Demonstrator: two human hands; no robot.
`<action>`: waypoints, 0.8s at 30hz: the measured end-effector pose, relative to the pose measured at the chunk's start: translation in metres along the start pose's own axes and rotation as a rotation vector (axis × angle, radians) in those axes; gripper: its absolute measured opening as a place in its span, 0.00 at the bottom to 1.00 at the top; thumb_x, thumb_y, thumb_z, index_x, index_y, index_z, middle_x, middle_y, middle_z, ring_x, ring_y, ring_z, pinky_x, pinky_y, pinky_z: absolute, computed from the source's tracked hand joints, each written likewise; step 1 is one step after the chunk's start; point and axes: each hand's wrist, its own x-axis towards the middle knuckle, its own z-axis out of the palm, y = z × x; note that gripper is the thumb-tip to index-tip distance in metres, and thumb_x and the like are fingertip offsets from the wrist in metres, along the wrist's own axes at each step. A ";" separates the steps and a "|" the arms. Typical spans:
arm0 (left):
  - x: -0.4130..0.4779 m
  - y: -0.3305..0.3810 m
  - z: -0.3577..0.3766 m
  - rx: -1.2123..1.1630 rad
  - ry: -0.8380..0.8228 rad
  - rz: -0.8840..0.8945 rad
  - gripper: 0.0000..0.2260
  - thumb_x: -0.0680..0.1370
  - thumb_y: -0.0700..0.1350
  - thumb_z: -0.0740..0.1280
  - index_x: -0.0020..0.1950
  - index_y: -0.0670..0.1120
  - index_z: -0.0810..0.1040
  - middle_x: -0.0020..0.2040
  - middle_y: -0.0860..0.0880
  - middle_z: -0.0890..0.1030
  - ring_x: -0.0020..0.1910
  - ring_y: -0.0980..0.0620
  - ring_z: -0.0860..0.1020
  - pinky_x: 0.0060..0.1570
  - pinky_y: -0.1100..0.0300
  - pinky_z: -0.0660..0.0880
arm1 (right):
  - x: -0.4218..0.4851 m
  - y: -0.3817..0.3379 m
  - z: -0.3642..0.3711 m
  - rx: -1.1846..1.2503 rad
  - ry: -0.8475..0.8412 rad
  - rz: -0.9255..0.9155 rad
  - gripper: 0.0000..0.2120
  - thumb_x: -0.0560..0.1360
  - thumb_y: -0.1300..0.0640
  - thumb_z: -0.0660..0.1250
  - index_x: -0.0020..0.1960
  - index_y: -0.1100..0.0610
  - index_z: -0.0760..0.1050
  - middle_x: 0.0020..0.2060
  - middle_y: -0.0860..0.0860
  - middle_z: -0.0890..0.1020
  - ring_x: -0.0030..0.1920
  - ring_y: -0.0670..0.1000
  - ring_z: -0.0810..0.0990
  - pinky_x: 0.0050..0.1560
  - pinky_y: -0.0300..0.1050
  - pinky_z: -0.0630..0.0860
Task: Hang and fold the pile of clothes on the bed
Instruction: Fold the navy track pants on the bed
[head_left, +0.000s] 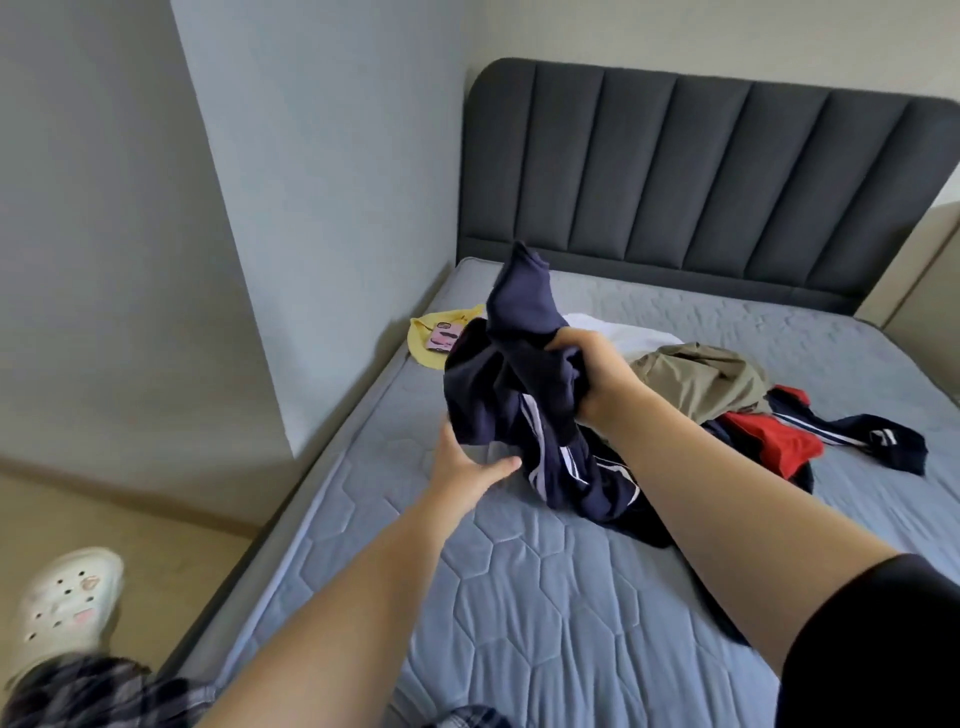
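Now | right hand (597, 376) grips navy garment (493, 400) | left hand (467, 470) spread, touching it

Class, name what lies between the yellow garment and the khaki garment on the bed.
Head view: a white cloth, partly hidden by the raised navy garment.
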 end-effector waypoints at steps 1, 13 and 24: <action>-0.001 0.003 -0.008 -0.010 -0.025 0.035 0.45 0.64 0.48 0.80 0.74 0.55 0.56 0.64 0.60 0.68 0.62 0.60 0.67 0.60 0.61 0.67 | -0.006 -0.002 0.016 -0.020 -0.050 -0.012 0.11 0.74 0.62 0.56 0.38 0.61 0.76 0.26 0.52 0.75 0.27 0.49 0.76 0.30 0.35 0.72; -0.020 0.060 -0.125 0.016 0.214 0.064 0.12 0.77 0.50 0.67 0.35 0.47 0.71 0.27 0.52 0.70 0.24 0.56 0.68 0.22 0.69 0.64 | -0.013 -0.042 0.175 -0.020 -0.039 -0.290 0.03 0.73 0.62 0.62 0.45 0.57 0.73 0.34 0.52 0.73 0.35 0.51 0.73 0.38 0.39 0.71; -0.035 -0.024 -0.165 0.784 -0.524 -0.015 0.36 0.77 0.49 0.68 0.78 0.50 0.50 0.76 0.49 0.61 0.73 0.48 0.63 0.64 0.63 0.61 | 0.027 0.165 0.026 -1.264 0.192 0.263 0.31 0.79 0.47 0.62 0.73 0.66 0.60 0.72 0.59 0.65 0.70 0.60 0.66 0.59 0.48 0.66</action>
